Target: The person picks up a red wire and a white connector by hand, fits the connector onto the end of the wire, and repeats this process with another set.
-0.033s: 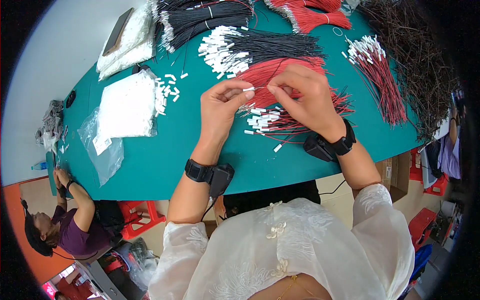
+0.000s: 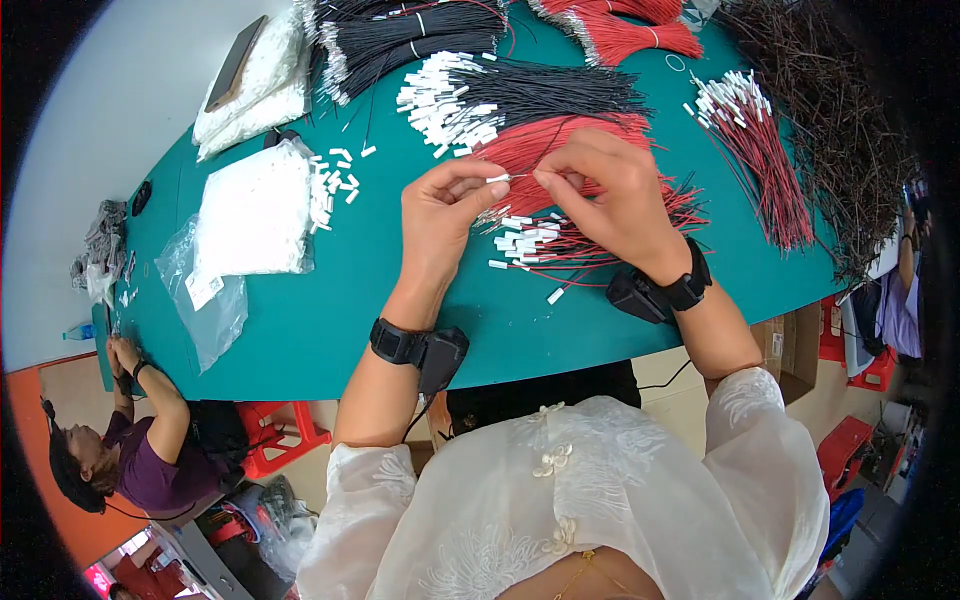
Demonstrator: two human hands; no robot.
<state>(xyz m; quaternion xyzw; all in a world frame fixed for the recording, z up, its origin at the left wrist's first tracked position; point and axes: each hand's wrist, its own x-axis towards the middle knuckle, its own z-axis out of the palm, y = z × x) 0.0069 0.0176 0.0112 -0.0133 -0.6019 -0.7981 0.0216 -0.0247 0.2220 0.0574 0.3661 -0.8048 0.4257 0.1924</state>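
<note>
Between thumb and fingertips my left hand (image 2: 438, 210) pinches a small white connector housing (image 2: 497, 180). My right hand (image 2: 612, 195) is closed in a pinch on a thin dark wire (image 2: 521, 176), whose end meets the housing; how deep it sits inside is too small to tell. Under both hands lies a bundle of red wires (image 2: 520, 143). Just nearer to me is a pile of red and black wires with white connectors (image 2: 530, 240), and one connector (image 2: 556, 296) sticks out at its near side. Beyond the hands are black wires (image 2: 565, 90) tipped with white connectors.
On the green table (image 2: 330, 330), a bag of white housings (image 2: 255, 215) lies left, loose housings (image 2: 322, 195) beside it. At right are a connector-tipped red bundle (image 2: 765, 170) and a dark wire heap (image 2: 820, 120). Another person (image 2: 160, 450) works at far left.
</note>
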